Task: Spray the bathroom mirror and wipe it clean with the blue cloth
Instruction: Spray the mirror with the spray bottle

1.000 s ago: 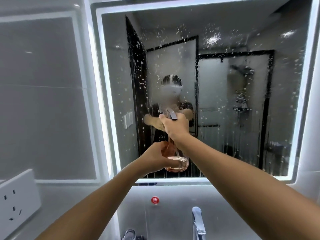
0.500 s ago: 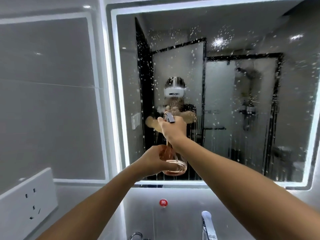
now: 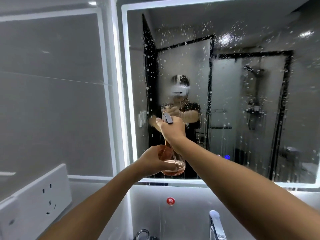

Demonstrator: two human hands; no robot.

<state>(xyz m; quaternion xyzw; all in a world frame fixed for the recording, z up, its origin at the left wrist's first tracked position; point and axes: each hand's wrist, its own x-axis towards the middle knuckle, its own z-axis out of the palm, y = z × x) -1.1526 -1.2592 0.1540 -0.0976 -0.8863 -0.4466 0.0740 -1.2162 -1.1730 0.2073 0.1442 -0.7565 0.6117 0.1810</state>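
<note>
Spray bottle is upright, long axis vertical, held just in front of the lower-centre of the mirror, nozzle end facing the glass. Right hand wraps the neck and trigger head at the top; left hand cups the base from the left side. Both are closed around the bottle. The right hand is higher and looks nearer the glass, so my read is it does the triggering.

Glass is speckled with droplets across most of its face, with some run lines on the right half; judging by that, spraying is mostly done. Blue cloth not in view, so can't say where it lies.

Around: lit mirror frame, grey wall tile left, socket panel lower left, faucet below, red hot-water sticker on the wall under the mirror.
</note>
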